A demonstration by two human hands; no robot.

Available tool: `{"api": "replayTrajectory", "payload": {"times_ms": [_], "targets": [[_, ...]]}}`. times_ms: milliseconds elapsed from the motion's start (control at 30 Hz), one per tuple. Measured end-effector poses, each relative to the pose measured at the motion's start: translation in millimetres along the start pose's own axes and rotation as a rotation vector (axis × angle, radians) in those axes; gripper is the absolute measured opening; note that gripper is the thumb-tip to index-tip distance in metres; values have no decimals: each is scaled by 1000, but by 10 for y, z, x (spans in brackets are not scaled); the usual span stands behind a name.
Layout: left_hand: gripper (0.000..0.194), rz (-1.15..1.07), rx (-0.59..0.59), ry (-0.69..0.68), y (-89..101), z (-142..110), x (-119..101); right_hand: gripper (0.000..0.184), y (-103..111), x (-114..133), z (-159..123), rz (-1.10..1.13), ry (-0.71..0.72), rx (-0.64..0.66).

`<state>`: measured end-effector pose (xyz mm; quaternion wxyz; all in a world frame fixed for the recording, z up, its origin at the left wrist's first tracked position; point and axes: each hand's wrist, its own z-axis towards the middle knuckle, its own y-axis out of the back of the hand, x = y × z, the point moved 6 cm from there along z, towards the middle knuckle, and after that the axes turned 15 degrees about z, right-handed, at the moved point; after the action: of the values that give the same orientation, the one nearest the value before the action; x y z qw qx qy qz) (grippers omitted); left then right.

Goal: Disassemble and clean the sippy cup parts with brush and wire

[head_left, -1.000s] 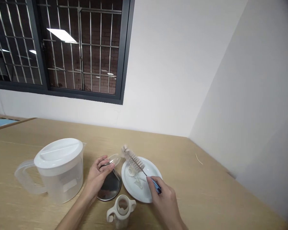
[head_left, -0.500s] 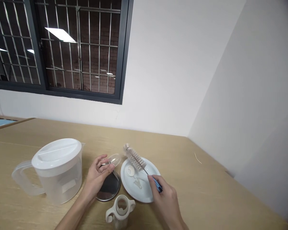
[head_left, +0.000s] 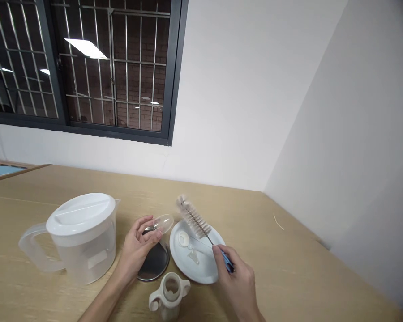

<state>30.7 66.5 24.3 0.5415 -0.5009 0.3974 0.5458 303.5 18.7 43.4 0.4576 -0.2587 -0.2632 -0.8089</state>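
Between its thumb and fingers, my left hand (head_left: 139, 241) holds a clear plastic dome cap (head_left: 164, 222), its open side turned to the right. My right hand (head_left: 237, 277) grips the blue handle of a bottle brush (head_left: 195, 219), whose pale bristles point up and left over a plate. The light-blue plate (head_left: 201, 275) carries a white ring (head_left: 183, 239) and a small translucent piece (head_left: 193, 256). Below my left hand lies a dark round tray (head_left: 154, 264). A two-handled baby bottle (head_left: 170, 295) without a top stands upright near the front.
A large translucent pitcher (head_left: 83, 250) with a white lid stands to the left of my left forearm. A thin yellowish strip (head_left: 278, 222) lies on the wooden table (head_left: 309, 273) at the right. Behind the table are a white wall and a barred window (head_left: 114, 71).
My right hand and the brush have moved slightly right, the bristle end rising a little. The clear cap has shifted slightly right in my left hand.
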Motion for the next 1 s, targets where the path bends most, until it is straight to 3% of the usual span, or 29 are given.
{"api": "replayTrajectory", "payload": {"times_ms": [300, 833, 1000], "targets": [[72, 47, -91, 53, 35, -17, -8, 31, -54, 104, -30, 27, 91, 62], [58, 46, -111, 150, 55, -5, 91, 22, -89, 15, -73, 32, 174, 224], [61, 97, -125, 168, 61, -7, 71, 27, -73, 38, -42, -4, 130, 144]]}}
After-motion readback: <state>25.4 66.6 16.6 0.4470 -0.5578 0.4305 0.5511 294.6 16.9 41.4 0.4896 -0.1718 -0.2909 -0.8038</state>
